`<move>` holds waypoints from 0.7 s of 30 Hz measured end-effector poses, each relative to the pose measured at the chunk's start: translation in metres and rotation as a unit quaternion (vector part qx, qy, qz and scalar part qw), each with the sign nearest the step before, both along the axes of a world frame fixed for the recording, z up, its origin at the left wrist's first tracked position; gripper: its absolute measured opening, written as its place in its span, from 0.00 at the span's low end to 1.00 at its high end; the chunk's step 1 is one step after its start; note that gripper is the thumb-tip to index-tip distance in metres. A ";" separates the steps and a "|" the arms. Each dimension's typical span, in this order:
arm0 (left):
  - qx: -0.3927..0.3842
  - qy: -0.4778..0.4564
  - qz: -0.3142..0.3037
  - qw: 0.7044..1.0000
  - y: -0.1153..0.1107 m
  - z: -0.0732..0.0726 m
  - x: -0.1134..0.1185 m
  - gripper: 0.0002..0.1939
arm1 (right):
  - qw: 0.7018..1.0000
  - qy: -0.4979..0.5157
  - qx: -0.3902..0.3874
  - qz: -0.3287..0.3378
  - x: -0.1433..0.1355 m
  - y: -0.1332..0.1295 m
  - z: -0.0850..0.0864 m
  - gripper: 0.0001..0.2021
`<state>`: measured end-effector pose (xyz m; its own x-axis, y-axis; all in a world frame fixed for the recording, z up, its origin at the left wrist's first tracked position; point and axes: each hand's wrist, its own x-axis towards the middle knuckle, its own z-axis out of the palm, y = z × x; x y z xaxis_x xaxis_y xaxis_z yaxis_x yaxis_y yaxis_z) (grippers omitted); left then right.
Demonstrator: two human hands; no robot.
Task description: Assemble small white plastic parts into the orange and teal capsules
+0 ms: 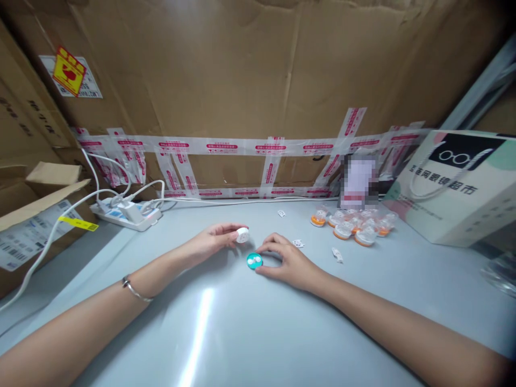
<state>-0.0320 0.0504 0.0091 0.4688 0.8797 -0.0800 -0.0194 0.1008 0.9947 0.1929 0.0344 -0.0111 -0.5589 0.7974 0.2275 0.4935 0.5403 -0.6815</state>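
Note:
My left hand (216, 239) pinches a small white round piece (242, 235) between thumb and fingertips, a little above the table. It looks like a lid with faint markings on its face. Just to its right, my right hand (287, 260) grips the edge of a small round teal case (249, 266) with thumb and forefinger. Inside the case are white round parts, too small to make out fully. The case is low, at or close to the tabletop. Beside my right hand lies a small white printed piece (298, 243).
Several orange-based round containers with clear tops (342, 231) cluster at the back right, before a white paper bag (439, 209). Other white printed pieces (337, 255) lie nearby. A power strip (137, 215) with cables sits left, by an open carton (36, 231). A large cardboard box (226, 70) forms the back.

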 end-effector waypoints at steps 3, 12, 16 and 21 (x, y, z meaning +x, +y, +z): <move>0.027 0.022 -0.033 0.999 -0.001 -0.002 0.002 0.18 | 1.000 0.001 0.001 -0.003 0.001 0.000 -0.002 0.12; 0.063 0.087 -0.042 0.993 -0.001 -0.008 0.007 0.14 | 1.000 0.008 0.003 -0.011 -0.001 0.002 -0.004 0.11; 0.073 0.121 -0.034 0.989 -0.002 -0.011 0.011 0.16 | 1.000 0.011 0.013 -0.009 -0.001 0.003 -0.006 0.11; 0.181 0.187 -0.011 0.965 -0.010 -0.008 0.016 0.18 | 1.000 0.013 0.019 -0.005 -0.001 0.003 -0.006 0.10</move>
